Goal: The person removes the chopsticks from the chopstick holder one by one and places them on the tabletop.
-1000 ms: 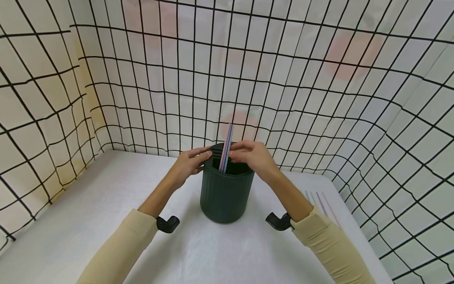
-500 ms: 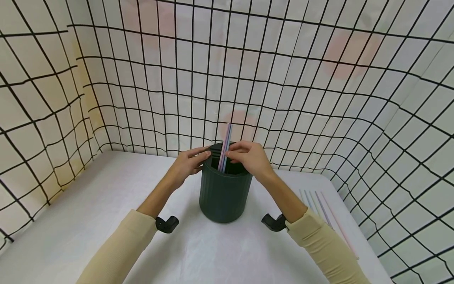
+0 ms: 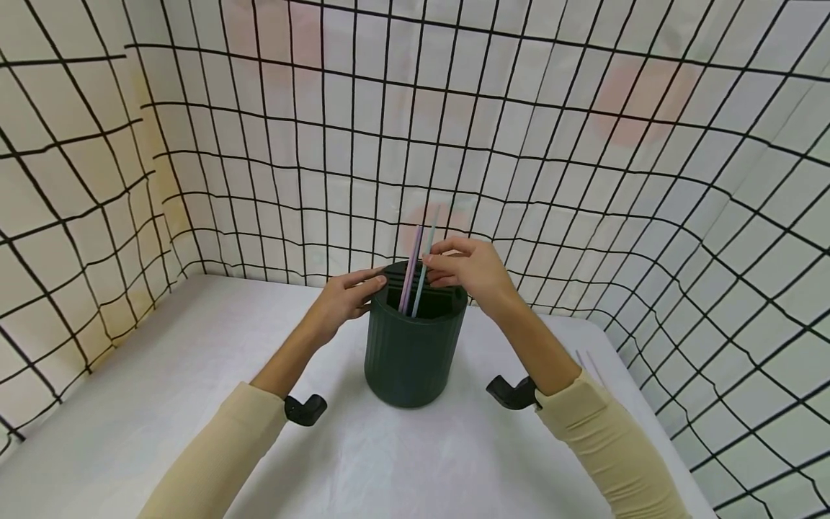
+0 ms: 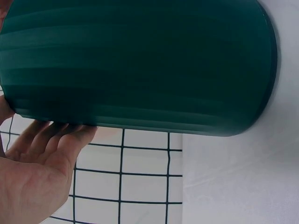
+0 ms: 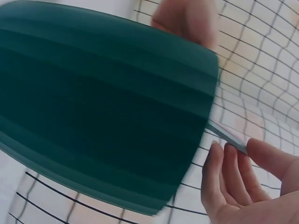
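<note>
A dark green ribbed utensil holder [image 3: 413,364] stands upright on the table, with dark slotted parts inside its mouth. My left hand [image 3: 345,297] holds it at the left of the rim, thumb on top. The left wrist view shows those fingers [image 4: 70,140] against the holder's outer side. My right hand [image 3: 475,272] pinches a pale green straw [image 3: 431,236] between thumb and fingertips above the mouth. The straw's lower end is inside the holder. Left of it, pink and purple straws [image 3: 411,270] lean close together. The right wrist view shows the pinched straw [image 5: 229,136] beyond the rim.
A white cloth covers the table [image 3: 324,461]. More thin straws [image 3: 588,364] lie at the right, partly hidden by my right forearm. Black wire mesh [image 3: 363,173] rises behind the table and along both sides.
My right hand has risen with the pale green straw, whose top now stands higher and apart from the other straws. My left hand has stayed at the rim.
</note>
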Available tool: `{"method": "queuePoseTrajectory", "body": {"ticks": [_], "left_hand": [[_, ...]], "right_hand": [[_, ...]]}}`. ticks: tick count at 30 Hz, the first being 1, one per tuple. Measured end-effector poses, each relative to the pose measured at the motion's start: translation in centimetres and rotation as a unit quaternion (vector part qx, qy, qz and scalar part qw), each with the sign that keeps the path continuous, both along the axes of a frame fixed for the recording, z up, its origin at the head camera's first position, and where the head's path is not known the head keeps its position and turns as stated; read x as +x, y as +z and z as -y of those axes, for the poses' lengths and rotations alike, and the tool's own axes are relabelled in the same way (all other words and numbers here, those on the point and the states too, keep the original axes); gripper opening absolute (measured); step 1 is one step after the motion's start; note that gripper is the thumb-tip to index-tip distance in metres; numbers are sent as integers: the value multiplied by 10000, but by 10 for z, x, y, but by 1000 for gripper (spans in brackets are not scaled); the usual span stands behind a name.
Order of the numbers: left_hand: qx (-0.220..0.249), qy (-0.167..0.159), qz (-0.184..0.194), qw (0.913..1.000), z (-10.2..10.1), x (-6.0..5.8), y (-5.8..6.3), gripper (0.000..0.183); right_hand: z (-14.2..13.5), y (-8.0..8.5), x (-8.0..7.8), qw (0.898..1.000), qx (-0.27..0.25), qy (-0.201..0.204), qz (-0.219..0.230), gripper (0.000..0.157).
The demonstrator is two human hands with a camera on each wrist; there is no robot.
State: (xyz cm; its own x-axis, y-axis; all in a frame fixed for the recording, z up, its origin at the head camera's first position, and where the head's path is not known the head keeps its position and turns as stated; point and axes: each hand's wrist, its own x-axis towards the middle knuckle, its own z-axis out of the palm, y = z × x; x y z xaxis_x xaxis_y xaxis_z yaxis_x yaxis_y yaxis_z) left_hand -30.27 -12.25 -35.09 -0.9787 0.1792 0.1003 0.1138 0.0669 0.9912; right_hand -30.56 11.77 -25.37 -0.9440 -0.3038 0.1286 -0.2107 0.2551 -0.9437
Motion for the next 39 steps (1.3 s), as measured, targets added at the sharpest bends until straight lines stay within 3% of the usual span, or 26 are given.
{"method": "queuePoseTrajectory", "body": {"ticks": [15, 23, 31, 39], "left_hand": [[-19, -12, -29, 10000, 0, 2, 1, 52], [-90, -17, -4, 10000, 0, 2, 1, 56], [-104, -25, 3, 9999, 0, 2, 1, 57], [-107, -52, -17, 9999, -1, 3, 1, 58]], "right_hand": [[-30, 55, 13, 9966, -619, -347, -416, 32], [-55, 76, 16, 9925, -976, -501, -539, 35], [-94, 78, 12, 9871, -1436, -616, -358, 41], [-144, 57, 2, 9870, -1410, -768, -58, 31]]}}
